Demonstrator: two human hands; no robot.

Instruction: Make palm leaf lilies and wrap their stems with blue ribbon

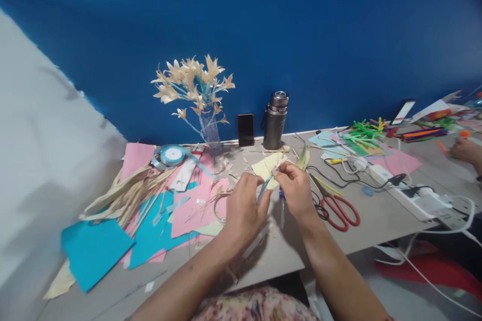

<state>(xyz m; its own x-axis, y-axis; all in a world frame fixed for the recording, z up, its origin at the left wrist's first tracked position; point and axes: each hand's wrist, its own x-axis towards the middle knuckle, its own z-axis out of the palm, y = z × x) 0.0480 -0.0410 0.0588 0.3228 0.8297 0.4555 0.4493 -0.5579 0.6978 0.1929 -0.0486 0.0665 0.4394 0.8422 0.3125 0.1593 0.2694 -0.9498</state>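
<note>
Between my two hands runs a thin light-blue strip [264,188], which looks like ribbon along a stem. My left hand [246,203] is closed on its lower part, with thumb and fingers pinching it. My right hand [294,185] pinches the upper end, where something pale shows at the fingertips. Just behind the fingers lies a pale yellow sheet of paper [263,166]. A blue-capped pen [282,205] rests on the table below the right hand. Red-handled scissors [337,210] lie to its right.
A vase [210,133] of pale husk-like flowers, a phone [246,129] and a steel flask [275,123] stand along the wall. A ribbon roll [173,155], blue paper [96,251] and dried strips lie left. At right are a power strip [402,193], pipe cleaners [363,133] and another person's hand [465,150].
</note>
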